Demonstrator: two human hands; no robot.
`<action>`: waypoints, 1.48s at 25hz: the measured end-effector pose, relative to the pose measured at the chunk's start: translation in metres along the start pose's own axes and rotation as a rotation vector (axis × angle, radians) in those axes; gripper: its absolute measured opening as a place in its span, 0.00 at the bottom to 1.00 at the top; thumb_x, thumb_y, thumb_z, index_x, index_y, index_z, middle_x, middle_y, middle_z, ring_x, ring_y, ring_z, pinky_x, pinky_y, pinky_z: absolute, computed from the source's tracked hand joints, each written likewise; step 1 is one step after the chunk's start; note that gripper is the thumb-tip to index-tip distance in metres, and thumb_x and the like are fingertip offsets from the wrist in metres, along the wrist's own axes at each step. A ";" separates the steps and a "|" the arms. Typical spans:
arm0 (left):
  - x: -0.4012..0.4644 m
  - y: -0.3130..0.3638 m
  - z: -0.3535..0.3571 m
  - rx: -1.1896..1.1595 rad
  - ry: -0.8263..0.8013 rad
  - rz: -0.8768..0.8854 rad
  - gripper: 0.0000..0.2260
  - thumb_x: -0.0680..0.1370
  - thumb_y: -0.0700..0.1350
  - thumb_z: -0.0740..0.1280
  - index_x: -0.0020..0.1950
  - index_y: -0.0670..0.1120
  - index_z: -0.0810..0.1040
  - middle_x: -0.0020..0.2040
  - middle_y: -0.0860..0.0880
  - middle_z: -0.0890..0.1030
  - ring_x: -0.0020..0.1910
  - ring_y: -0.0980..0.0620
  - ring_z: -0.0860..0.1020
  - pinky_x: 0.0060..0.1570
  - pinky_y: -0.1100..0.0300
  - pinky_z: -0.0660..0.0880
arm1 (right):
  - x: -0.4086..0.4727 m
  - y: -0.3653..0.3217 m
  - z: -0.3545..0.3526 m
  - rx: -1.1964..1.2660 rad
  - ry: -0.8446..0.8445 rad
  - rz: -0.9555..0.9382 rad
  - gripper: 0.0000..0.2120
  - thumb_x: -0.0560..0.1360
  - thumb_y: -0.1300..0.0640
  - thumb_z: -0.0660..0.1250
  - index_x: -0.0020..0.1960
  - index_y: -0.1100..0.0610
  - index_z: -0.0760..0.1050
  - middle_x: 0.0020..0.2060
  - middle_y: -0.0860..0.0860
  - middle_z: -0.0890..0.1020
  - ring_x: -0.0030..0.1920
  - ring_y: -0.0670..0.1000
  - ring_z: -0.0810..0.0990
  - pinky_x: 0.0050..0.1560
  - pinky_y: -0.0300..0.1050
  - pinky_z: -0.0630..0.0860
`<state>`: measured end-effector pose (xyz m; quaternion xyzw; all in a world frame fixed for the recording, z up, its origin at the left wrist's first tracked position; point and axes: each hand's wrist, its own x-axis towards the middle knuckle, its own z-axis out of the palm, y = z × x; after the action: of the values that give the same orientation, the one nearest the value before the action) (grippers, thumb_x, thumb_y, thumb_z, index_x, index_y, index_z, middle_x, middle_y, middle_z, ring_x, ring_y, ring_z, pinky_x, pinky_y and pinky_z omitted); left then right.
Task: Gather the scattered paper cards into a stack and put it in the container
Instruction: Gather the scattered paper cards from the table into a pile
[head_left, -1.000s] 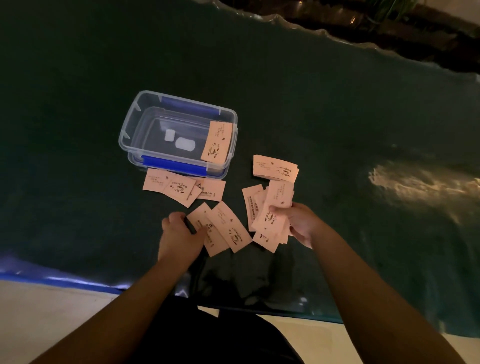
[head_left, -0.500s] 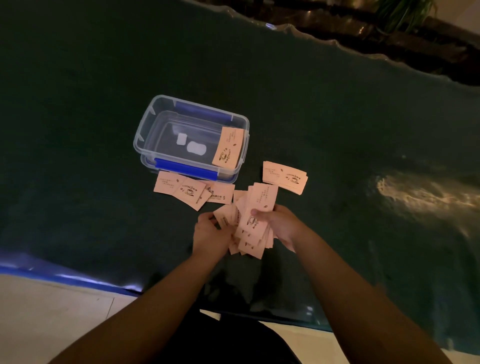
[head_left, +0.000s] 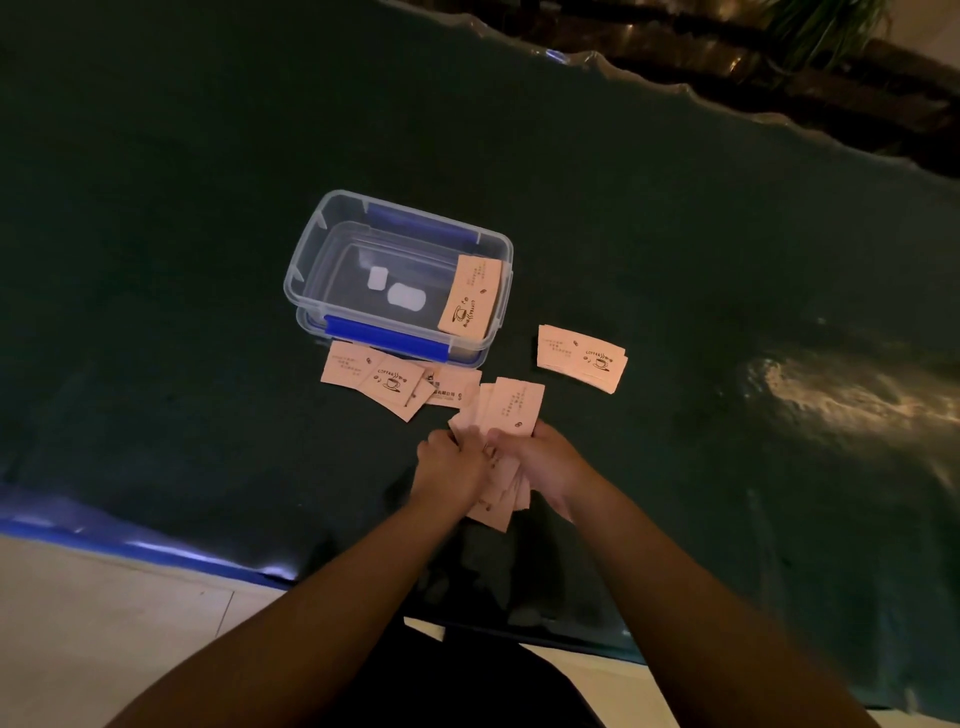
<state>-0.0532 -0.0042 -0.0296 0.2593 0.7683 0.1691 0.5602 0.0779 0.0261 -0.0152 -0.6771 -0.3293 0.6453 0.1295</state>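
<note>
Both hands meet over a loose bundle of pink paper cards (head_left: 511, 410) on the dark green cloth. My left hand (head_left: 451, 465) grips the bundle's left side and my right hand (head_left: 540, 460) grips its right side. A clear plastic container (head_left: 311, 260) with blue clips sits beyond, and one card (head_left: 470, 301) leans inside against its right wall. Several loose cards (head_left: 384, 376) lie just in front of the container. A small separate pile of cards (head_left: 582, 358) lies to the right.
The green cloth (head_left: 156, 260) covers the table, with its near edge and a blue strip (head_left: 130, 545) at lower left over pale floor. A bright reflection (head_left: 857, 400) shines at right. Dark furniture and a plant stand beyond the far edge.
My left hand slid the cards at lower left rightward and joined them to the bundle in my right hand. Both hands now close on one bundle.
</note>
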 end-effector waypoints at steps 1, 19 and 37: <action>-0.002 0.002 0.002 0.014 -0.009 -0.005 0.23 0.87 0.59 0.56 0.73 0.43 0.73 0.67 0.41 0.77 0.57 0.46 0.82 0.56 0.48 0.82 | -0.001 0.000 0.002 -0.001 0.005 -0.005 0.27 0.80 0.51 0.72 0.77 0.49 0.72 0.72 0.51 0.80 0.56 0.48 0.80 0.55 0.47 0.76; 0.004 -0.003 -0.039 -0.139 -0.098 0.048 0.06 0.83 0.50 0.67 0.52 0.52 0.85 0.52 0.48 0.87 0.51 0.50 0.85 0.54 0.50 0.83 | 0.001 0.011 -0.014 -0.001 0.082 0.042 0.31 0.71 0.55 0.81 0.71 0.52 0.73 0.49 0.45 0.83 0.48 0.48 0.84 0.39 0.46 0.77; 0.077 0.015 -0.097 0.404 0.327 0.162 0.45 0.67 0.60 0.83 0.76 0.45 0.68 0.71 0.42 0.76 0.73 0.39 0.71 0.71 0.41 0.72 | 0.032 -0.028 0.004 0.425 -0.115 0.009 0.18 0.79 0.59 0.73 0.67 0.49 0.78 0.54 0.53 0.90 0.53 0.54 0.90 0.48 0.58 0.85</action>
<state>-0.1608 0.0561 -0.0503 0.3955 0.8435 0.0963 0.3505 0.0648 0.0655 -0.0243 -0.5981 -0.1895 0.7384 0.2473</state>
